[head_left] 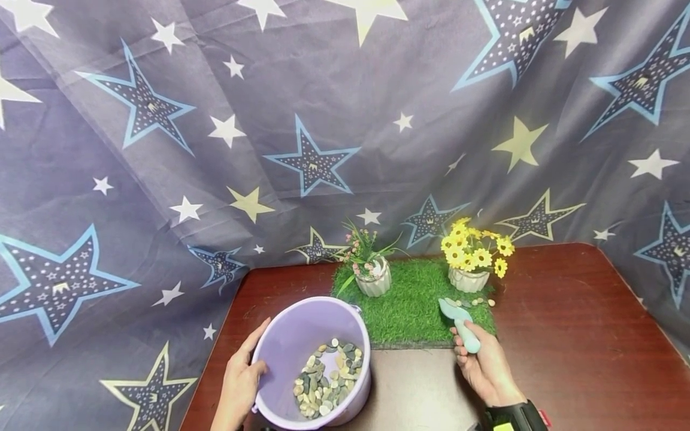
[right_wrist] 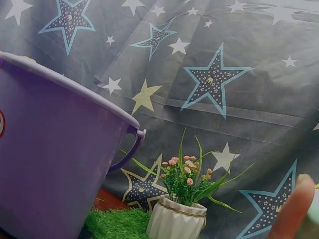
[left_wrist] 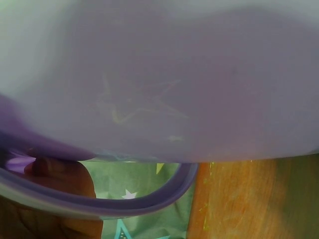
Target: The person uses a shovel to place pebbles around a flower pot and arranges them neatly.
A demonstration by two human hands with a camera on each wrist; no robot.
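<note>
The purple bucket (head_left: 312,359) stands tilted on the table (head_left: 582,335), pebbles (head_left: 329,377) lying in its lower side. My left hand (head_left: 239,383) grips its left rim, thumb hooked inside. My right hand (head_left: 485,365), well apart to the right, curls around the handle of the mint scoop (head_left: 458,323), whose blade lies on the grass mat (head_left: 409,311) near the yellow flower pot (head_left: 469,278).
</note>
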